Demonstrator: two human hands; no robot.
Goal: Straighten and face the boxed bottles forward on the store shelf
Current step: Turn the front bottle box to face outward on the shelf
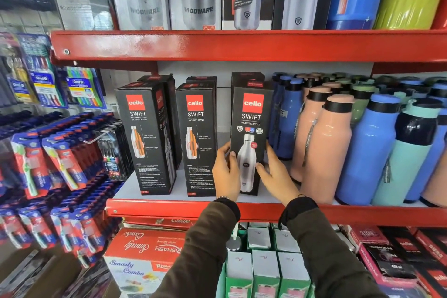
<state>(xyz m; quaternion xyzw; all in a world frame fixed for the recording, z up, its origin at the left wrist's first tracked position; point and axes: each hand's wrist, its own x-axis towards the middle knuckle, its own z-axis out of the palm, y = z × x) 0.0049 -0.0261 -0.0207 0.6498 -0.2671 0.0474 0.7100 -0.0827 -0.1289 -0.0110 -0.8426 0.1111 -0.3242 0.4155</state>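
On shelf, rt box upright, front fwd, hands gripping

Red metal shelving beside a white wire-grid wall.

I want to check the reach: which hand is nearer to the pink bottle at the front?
Right. The right hand is on the held box's right side, beside the pink bottle; the left hand is across the box.

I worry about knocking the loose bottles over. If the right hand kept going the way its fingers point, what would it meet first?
The right hand points up-left, already against the front of the cello Swift box it holds. It likely meets that box first, not the peach bottles beside it.
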